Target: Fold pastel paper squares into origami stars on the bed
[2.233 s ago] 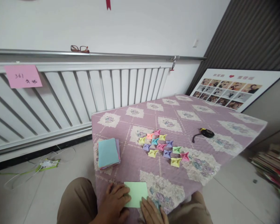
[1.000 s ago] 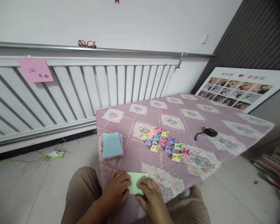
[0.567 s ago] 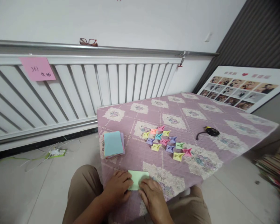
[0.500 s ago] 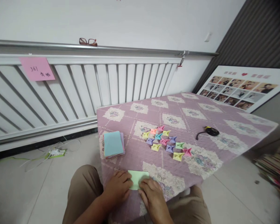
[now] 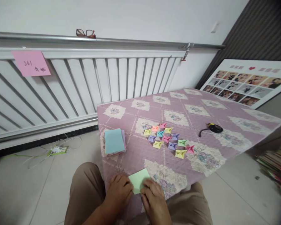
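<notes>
A light green paper (image 5: pixel 138 180) lies near the front edge of the table, tilted, between my two hands. My left hand (image 5: pixel 119 193) is at its left side, fingers bent together on the paper's edge. On its lower right part rests my right hand (image 5: pixel 154 197), with thumb and fingers closed on the paper. A stack of coloured paper (image 5: pixel 113 141), light blue on top, sits beyond my left hand. Several small folded paper pieces (image 5: pixel 166 139) in yellow, pink, purple, blue and green stand in rows farther back.
A patterned pink cloth (image 5: pixel 135 153) covers the table. A black object with a short strap (image 5: pixel 215 128) lies at the right. Behind are a white radiator (image 5: pixel 112 75), glasses (image 5: pixel 86 33) on a pipe and a photo board (image 5: pixel 245 81).
The green paper has turned, so its top edge now slants up to the right. Both hands have shifted slightly with it. The camera view has moved a little.
</notes>
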The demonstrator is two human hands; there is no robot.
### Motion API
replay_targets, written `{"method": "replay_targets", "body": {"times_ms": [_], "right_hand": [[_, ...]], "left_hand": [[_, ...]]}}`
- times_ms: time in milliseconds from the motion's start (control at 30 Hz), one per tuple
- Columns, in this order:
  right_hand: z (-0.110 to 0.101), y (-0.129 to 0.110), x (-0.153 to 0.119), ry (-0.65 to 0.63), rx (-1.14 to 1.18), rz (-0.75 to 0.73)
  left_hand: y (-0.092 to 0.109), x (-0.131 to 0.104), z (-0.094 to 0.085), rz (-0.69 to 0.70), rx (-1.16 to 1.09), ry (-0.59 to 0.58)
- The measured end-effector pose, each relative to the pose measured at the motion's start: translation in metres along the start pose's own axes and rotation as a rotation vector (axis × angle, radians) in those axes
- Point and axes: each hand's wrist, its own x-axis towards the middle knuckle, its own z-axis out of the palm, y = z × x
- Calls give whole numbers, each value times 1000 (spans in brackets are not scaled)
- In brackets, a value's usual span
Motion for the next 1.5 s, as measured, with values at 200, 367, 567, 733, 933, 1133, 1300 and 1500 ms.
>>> {"method": "replay_targets", "body": {"times_ms": [200,367,567,733,933,1133,1300,1500], "right_hand": [[1,-1,1,46,-6,51],[6,-2,3,61,-43,116],[10,-2,5,69,-75,143],[12,-3,7,39,-94,186],[13,-5,9,24,-108,212],[13,-5,9,31,-116,222],[13,-3,8,47,-78,240],[10,0,7,75,-12,208]], "left_hand": [[3,6,-8,-184,-91,-22],[6,11,-10,-271,-99,-29],[6,15,-10,-315,-79,-44],[7,19,-9,-337,-43,-39],[9,21,-9,-334,-8,-37],[7,20,-6,-314,35,-3],[7,18,-5,-297,46,-2],[1,15,5,48,150,-26]]}}
